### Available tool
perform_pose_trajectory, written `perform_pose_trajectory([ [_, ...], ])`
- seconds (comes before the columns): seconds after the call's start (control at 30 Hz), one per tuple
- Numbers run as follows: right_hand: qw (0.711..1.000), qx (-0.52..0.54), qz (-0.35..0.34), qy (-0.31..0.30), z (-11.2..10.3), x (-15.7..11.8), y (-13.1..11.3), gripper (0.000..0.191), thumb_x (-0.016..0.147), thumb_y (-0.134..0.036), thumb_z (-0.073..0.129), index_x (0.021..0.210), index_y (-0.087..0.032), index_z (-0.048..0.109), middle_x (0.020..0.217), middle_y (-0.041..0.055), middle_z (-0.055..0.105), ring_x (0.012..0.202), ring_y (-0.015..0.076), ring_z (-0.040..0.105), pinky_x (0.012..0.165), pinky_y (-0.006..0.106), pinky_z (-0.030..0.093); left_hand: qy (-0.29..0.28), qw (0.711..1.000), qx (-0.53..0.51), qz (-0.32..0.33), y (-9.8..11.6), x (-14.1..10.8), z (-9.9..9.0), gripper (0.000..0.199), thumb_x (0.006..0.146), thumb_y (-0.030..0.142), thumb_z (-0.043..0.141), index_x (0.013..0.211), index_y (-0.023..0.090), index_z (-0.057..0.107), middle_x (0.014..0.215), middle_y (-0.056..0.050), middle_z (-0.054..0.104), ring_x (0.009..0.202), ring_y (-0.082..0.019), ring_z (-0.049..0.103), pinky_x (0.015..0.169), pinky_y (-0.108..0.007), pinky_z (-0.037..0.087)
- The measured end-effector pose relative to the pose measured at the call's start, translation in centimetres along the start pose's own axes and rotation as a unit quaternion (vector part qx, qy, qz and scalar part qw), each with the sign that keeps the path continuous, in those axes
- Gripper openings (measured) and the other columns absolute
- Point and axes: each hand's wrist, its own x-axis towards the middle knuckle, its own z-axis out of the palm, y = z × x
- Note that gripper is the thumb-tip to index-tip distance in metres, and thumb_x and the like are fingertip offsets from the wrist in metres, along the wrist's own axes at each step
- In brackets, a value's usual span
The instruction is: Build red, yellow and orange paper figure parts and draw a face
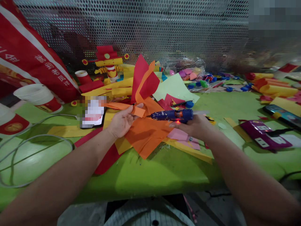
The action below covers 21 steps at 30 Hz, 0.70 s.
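My left hand [121, 121] pinches an orange paper strip [139, 111] above a heap of coloured paper. A blue glue gun [170, 115] is held in my right hand [194, 127], its tip pointing left at the strip's right end; a small red light glows on its underside. Below both hands lies an orange sheet [147, 138], with yellow and red paper under it. Behind them a red sheet [141, 73] stands up beside a curved orange strip. A phone [94, 114] lies to the left of my left hand.
White-and-red paper cups [39, 97] and a large red bag [35, 53] are on the left. At the back stands a paper-and-cup model [110, 64]. A purple power strip [265, 135] lies on the right of the green table [150, 183]. A cable loops across the left side.
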Motion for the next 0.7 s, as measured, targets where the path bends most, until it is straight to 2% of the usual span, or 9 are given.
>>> perform_pose_trajectory([
  [0.1,1.0,-0.003,-0.015,0.003,0.15,-0.1,-0.21,0.035,0.065,-0.057,0.064,0.06,-0.022,0.061,0.051,-0.0014,0.057,0.048,0.0143,0.048,0.046,0.027,0.037,0.013,1.0,-0.007,-0.008,0.12,0.02,0.03,0.033,0.089,0.019,0.04,0.112,0.014,0.063,0.082,-0.002,0.073,0.067,-0.01,0.065,0.071,-0.017,0.051],
  [0.2,1.0,-0.012,-0.008,0.007,0.27,-0.14,-0.13,0.033,0.065,-0.056,0.065,0.062,-0.023,0.062,0.052,-0.0013,0.058,0.049,0.0148,0.049,0.046,0.027,0.038,0.024,0.999,-0.003,-0.027,0.26,0.01,-0.06,0.035,0.088,0.016,0.041,0.117,0.015,0.06,0.087,-0.002,0.073,0.068,-0.008,0.064,0.065,-0.013,0.05],
  [0.33,1.0,-0.02,-0.001,0.018,0.1,-0.01,-0.08,0.033,0.063,-0.056,0.066,0.063,-0.023,0.061,0.052,-0.0012,0.057,0.048,0.0142,0.048,0.045,0.026,0.036,0.022,1.0,0.005,-0.021,0.22,-0.03,-0.16,0.038,0.087,0.017,0.041,0.122,0.015,0.057,0.094,-0.003,0.072,0.082,-0.011,0.065,0.074,-0.016,0.05],
  [0.47,0.999,-0.023,-0.008,0.024,-0.2,0.06,-0.21,0.036,0.063,-0.057,0.066,0.058,-0.022,0.059,0.049,-0.0003,0.054,0.047,0.0142,0.047,0.045,0.027,0.034,0.01,1.0,0.014,-0.011,0.12,-0.03,-0.1,0.037,0.087,0.02,0.041,0.12,0.016,0.058,0.09,-0.003,0.072,0.09,-0.015,0.065,0.082,-0.022,0.05],
  [0.7,0.999,-0.003,-0.039,-0.015,0.01,-0.15,-0.34,0.033,0.071,-0.055,0.059,0.068,-0.024,0.066,0.056,-0.0001,0.058,0.051,0.0152,0.05,0.047,0.028,0.036,0.009,1.0,0.007,-0.012,0.24,0.01,0.13,0.035,0.089,0.019,0.039,0.117,0.016,0.06,0.09,-0.003,0.072,0.079,-0.01,0.065,0.07,-0.014,0.049],
])
